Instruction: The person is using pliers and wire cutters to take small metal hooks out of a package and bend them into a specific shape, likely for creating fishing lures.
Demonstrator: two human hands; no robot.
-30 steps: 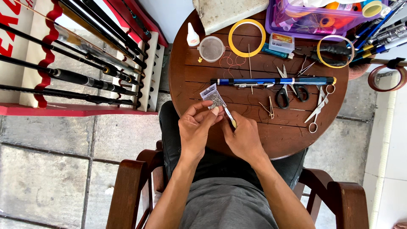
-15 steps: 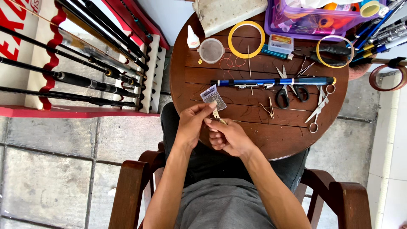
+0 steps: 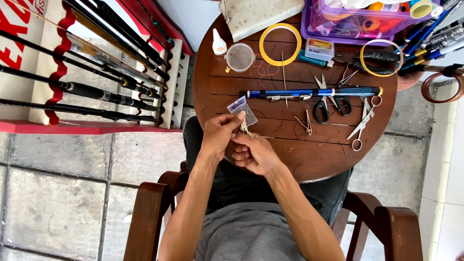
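Both hands work at the near left edge of the round table [image 3: 299, 159], where bare wood lies open to their right. The left hand [image 3: 218, 135] pinches a small clear packet [image 3: 244, 112] with a white-and-blue label between thumb and forefinger; the right hand [image 3: 253, 153], fingers curled together, nips a tiny pale piece just below the packet. Beyond lie a blue rod [image 3: 309, 92], scissors [image 3: 328, 104] and a yellow tape ring [image 3: 279, 44]. A purple box [image 3: 357, 26] sits far right, a rod rack [image 3: 87, 72] left.
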